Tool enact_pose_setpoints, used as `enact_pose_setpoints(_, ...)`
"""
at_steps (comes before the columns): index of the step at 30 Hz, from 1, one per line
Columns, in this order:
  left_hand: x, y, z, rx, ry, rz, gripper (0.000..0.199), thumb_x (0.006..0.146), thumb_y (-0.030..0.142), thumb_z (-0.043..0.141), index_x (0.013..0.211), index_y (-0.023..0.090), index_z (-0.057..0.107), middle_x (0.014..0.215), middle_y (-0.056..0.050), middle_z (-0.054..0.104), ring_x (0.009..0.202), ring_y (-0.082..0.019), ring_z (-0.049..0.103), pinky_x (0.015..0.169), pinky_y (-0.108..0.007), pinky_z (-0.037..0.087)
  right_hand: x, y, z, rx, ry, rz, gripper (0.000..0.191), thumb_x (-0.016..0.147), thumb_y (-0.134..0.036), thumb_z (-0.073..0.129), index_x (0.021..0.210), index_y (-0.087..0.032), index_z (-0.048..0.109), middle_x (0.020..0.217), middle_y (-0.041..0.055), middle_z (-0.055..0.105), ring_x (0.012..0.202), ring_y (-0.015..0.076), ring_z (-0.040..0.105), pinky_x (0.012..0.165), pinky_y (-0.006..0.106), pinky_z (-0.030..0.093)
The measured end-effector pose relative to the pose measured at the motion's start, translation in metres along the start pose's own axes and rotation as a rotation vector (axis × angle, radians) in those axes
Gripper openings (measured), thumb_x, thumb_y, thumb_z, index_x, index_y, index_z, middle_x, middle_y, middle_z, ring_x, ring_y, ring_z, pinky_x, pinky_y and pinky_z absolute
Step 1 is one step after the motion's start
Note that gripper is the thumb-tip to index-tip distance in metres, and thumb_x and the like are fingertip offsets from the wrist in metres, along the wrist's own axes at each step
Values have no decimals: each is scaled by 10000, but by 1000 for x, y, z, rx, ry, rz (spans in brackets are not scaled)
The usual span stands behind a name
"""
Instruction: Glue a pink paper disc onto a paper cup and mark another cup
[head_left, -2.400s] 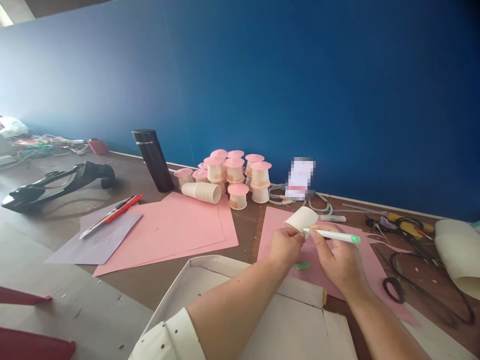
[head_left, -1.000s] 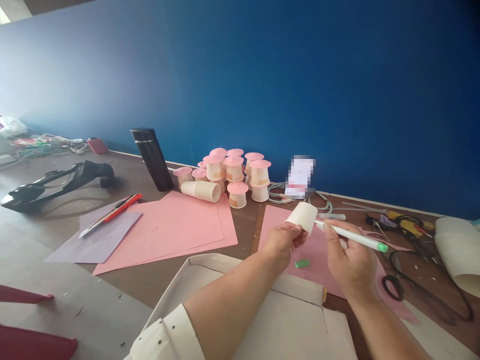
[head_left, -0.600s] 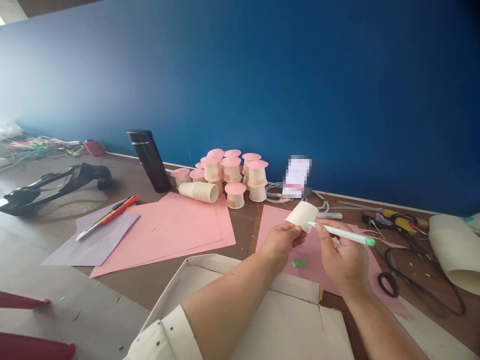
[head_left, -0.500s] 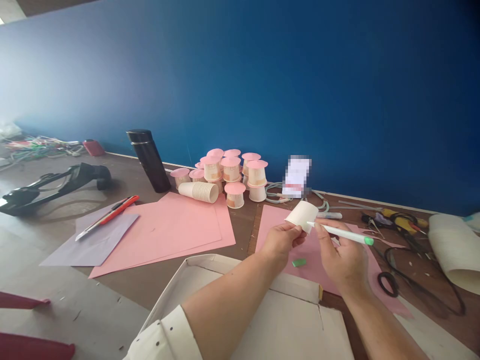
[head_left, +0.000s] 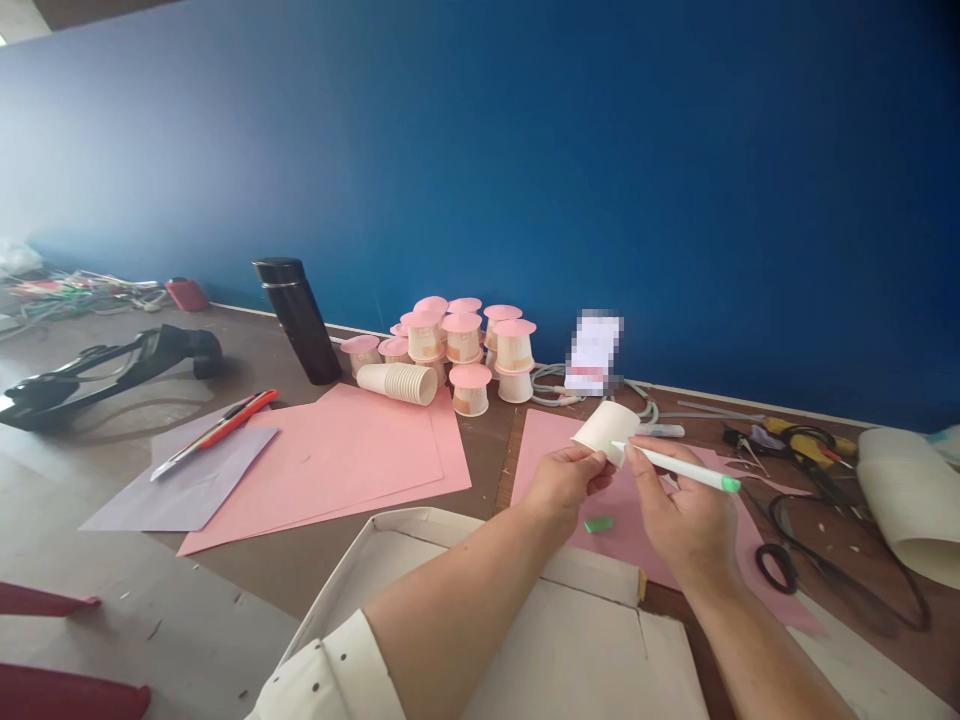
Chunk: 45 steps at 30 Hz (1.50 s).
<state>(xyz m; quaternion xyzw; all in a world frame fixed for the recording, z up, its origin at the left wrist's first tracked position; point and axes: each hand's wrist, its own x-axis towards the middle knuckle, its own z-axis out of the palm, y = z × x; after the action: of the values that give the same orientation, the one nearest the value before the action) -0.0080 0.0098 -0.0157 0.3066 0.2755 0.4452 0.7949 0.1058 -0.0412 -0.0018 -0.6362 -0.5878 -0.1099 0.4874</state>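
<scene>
A white paper cup lies tilted in my left hand, whose fingers and thumb close on its lower edge. My right hand grips a white marker with a green end. Its tip touches the cup's side, where a faint green mark may show. A small green cap rests below the cup on a pink sheet. Behind stand several upturned paper cups topped with pink discs, some stacked. A nested row of white cups lies on its side by them.
An open cardboard box sits under my forearms. Left are pink sheets, a red cutter knife and a black flask. A phone leans at the blue wall. Right are cables and large cups.
The marker and my right hand have shifted very slightly left along the cup's side. The cup has turned a little in my left hand. Everything else stays put.
</scene>
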Motion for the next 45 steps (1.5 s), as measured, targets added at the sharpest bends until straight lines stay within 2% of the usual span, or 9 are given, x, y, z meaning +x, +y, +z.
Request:
enact_pose_setpoints(10, 1, -2, -1, -11, -1, 16, 316, 570, 335, 820, 701, 90, 670, 739, -53, 604, 732, -134, 552, 859, -335, 430, 1, -2, 1, -37, 0, -22, 266, 870, -442, 539, 923, -213, 662, 900, 52, 710, 842, 199, 661, 674, 274, 486)
enact_pose_setpoints(15, 2, -5, -2, -1, 8, 50, 307, 578, 351, 816, 665, 103, 657, 729, -48, 598, 737, -140, 554, 875, -348, 430, 0, -3, 3, -42, 14, -26, 257, 878, -415, 532, 935, -198, 658, 915, 68, 708, 882, 213, 656, 720, 291, 491)
enact_pose_setpoints(22, 2, -4, -2, -29, 5, 38, 244, 624, 293, 788, 690, 89, 670, 743, -58, 611, 723, -128, 556, 852, -318, 436, -1, -1, 4, -22, -45, -33, 238, 873, -418, 540, 916, -216, 659, 927, 40, 710, 858, 203, 659, 686, 281, 491)
enact_pose_setpoints(24, 1, -2, 0, -80, 24, 22, 194, 654, 239, 769, 709, 83, 668, 751, -63, 611, 731, -124, 564, 843, -299, 443, 0, -4, 3, -18, -7, -35, 233, 872, -405, 548, 924, -208, 663, 926, 46, 709, 859, 203, 658, 698, 285, 493)
enact_pose_setpoints(28, -2, 4, 4, -177, 111, -40, 101, 711, 140, 713, 708, 82, 630, 718, -64, 593, 698, -117, 569, 807, -278, 465, 2, -10, -2, 19, 152, -54, 222, 880, -349, 553, 961, -179, 669, 930, 77, 700, 882, 206, 650, 779, 309, 493)
enact_pose_setpoints(30, -2, 5, 5, -197, 125, -71, 79, 736, 114, 682, 704, 85, 616, 705, -63, 585, 681, -112, 566, 794, -271, 471, 2, -11, -3, 25, 174, -61, 218, 880, -340, 554, 959, -172, 670, 927, 84, 699, 880, 207, 648, 791, 318, 494)
enact_pose_setpoints(34, -3, 5, 4, -208, 95, -80, 52, 746, 108, 669, 728, 85, 627, 726, -56, 587, 691, -105, 563, 790, -258, 464, 1, -8, -1, 19, 109, -64, 221, 876, -355, 558, 949, -178, 669, 925, 79, 700, 880, 205, 648, 784, 315, 500)
enact_pose_setpoints(45, -3, 0, 1, -98, -12, -20, 259, 610, 274, 811, 711, 96, 653, 772, -69, 614, 781, -140, 566, 870, -309, 425, -1, -5, 3, -20, 66, -21, 226, 867, -393, 562, 927, -203, 668, 909, 57, 707, 827, 188, 656, 713, 276, 496)
